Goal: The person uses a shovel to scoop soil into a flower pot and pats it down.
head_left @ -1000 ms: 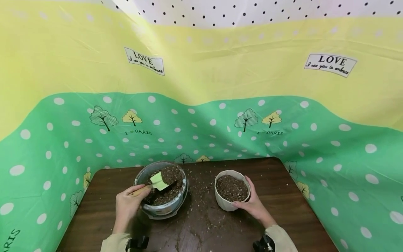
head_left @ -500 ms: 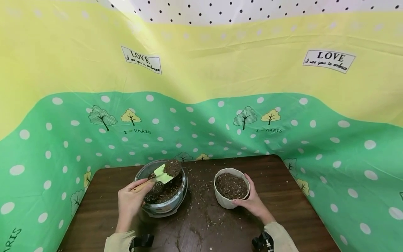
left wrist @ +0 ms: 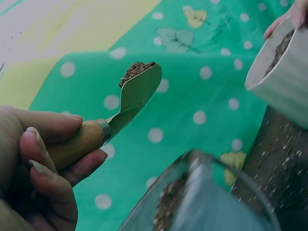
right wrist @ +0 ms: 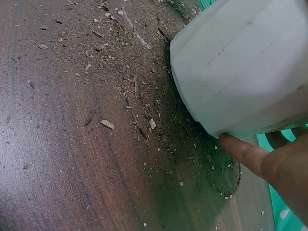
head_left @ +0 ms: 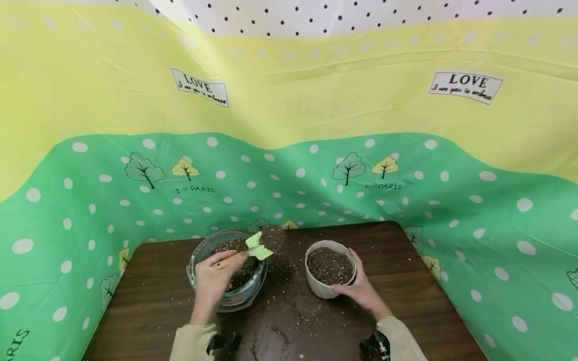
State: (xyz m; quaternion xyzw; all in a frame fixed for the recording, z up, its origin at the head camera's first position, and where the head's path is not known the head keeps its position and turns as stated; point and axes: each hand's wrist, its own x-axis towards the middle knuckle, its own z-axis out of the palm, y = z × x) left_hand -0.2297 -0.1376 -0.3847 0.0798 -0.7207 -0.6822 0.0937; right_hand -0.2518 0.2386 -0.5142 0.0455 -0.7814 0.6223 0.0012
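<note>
My left hand (head_left: 209,281) grips the wooden handle of a small hand trowel (head_left: 259,248), whose light green blade bears a heap of dark soil. In the head view the blade is held above the right rim of a large round tub (head_left: 191,265), which has soil inside. The left wrist view shows fingers and thumb curled round the handle, with the soil (left wrist: 134,72) on top of the blade. A pale faceted flower pot (head_left: 321,289), filled with soil, stands to the right. Around its right side my right hand (head_left: 365,291) holds it, thumb at the front.
Loose soil and pale bits (right wrist: 120,82) litter the brown wooden table (head_left: 406,311), mostly between tub and pot. A green and yellow patterned cloth (head_left: 280,185) hangs close behind the table and along both sides.
The trowel has come up out of the tub's soil with a load on its blade. My left hand has carried it rightward to the tub's rim. The right hand still holds the pot.
</note>
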